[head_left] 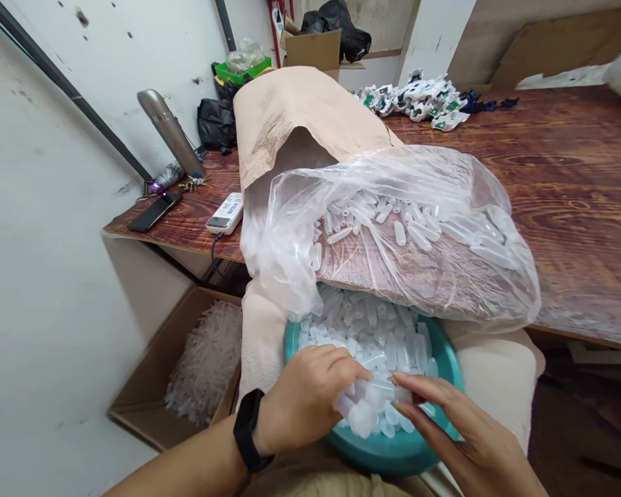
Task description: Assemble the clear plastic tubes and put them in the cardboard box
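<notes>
My left hand (310, 390), with a black band on its wrist, is closed around a small bunch of translucent plastic tubes (363, 414). The thumb and fingers of my right hand (458, 421) pinch the end of one of these tubes, at the right side of the bunch. Both hands are above a teal basin (393, 459) filled with many similar frosted tubes (372, 314). Behind it, a clear plastic bag (445, 297) lies open over the table edge, with more loose tubes (419, 228) inside.
A brown paper sack (310, 96) stands around the bag's back on the wooden table (574, 179). Left of it are a phone (155, 212), a white device (225, 214) and a metal flask (168, 131). A cardboard box (155, 414) of clear pieces sits at lower left.
</notes>
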